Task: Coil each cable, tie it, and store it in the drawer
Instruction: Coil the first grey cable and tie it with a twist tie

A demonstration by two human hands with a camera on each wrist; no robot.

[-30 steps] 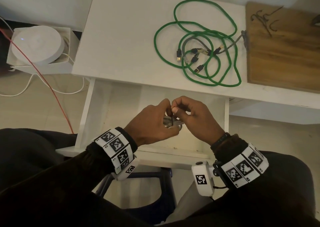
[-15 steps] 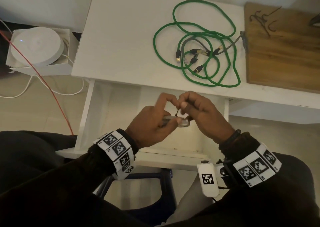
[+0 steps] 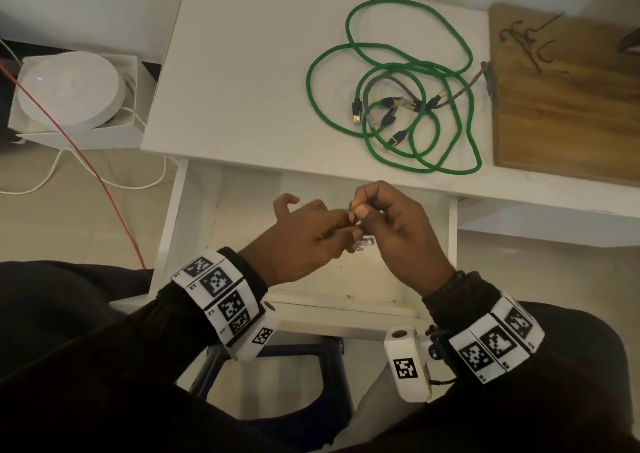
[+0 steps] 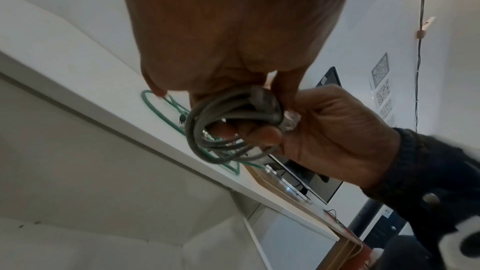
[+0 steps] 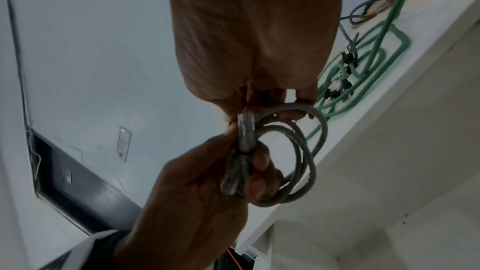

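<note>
A small coil of grey cable is held over the open white drawer. My left hand grips the bundled side, where the plugs lie, with its index finger lifted away. My right hand pinches the same bundle at its top. A thin dark tie circles the bundle. On the tabletop beyond lie a loose green cable and a second grey cable, tangled together.
A wooden board with several dark ties sits at the table's right. Left of the table, on the floor, a round white device stands in a box, with a red wire and white cords.
Both hands have risen slightly with the coil. My left index finger has lifted off it, and my right thumb and finger have shifted to pinch higher on the bundle.
</note>
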